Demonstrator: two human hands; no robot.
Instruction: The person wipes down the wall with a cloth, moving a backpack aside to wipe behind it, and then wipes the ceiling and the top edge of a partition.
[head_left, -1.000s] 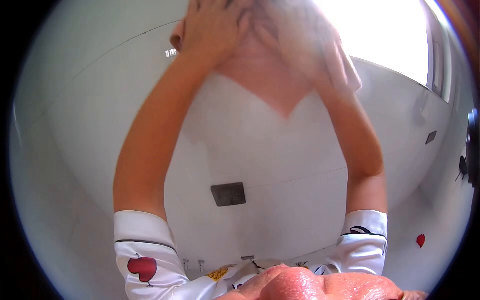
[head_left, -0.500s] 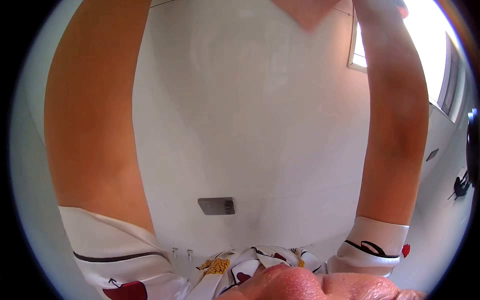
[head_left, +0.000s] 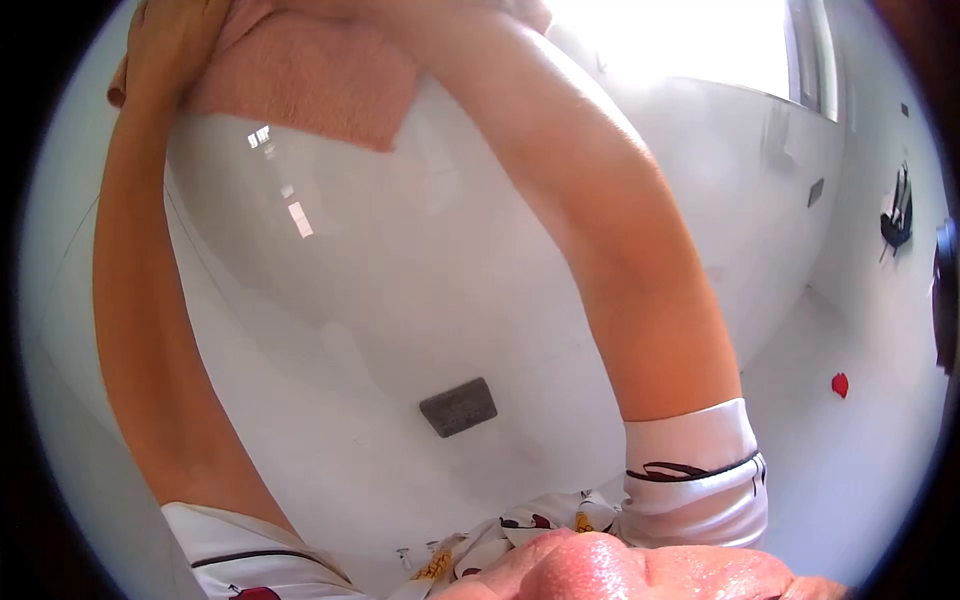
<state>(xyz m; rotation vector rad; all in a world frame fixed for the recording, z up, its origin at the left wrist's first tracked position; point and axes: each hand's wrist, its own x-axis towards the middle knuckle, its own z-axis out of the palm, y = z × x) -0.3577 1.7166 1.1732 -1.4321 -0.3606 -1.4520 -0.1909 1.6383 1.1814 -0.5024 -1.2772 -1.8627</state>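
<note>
Since the pink terry-cloth towel [head_left: 300, 85] looks soft, light and limp, a bunched edge holds best; the left hand [head_left: 165, 45] clutches its left end with closed fingers, and the right hand is out of view.

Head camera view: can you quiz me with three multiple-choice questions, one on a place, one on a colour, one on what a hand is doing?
1. Where is the pink terry towel?
A) upper left, at the raised left hand
B) on the floor
C) over the right sleeve
2. What colour is the small rectangular plate on the white surface?
A) red
B) grey
C) green
3. The left hand is:
A) open and empty
B) flat on the plate
C) closed on the towel
Answers: 1 A, the towel hangs by that hand; 2 B, dull grey against white; 3 C, it grips the towel's edge.
</note>
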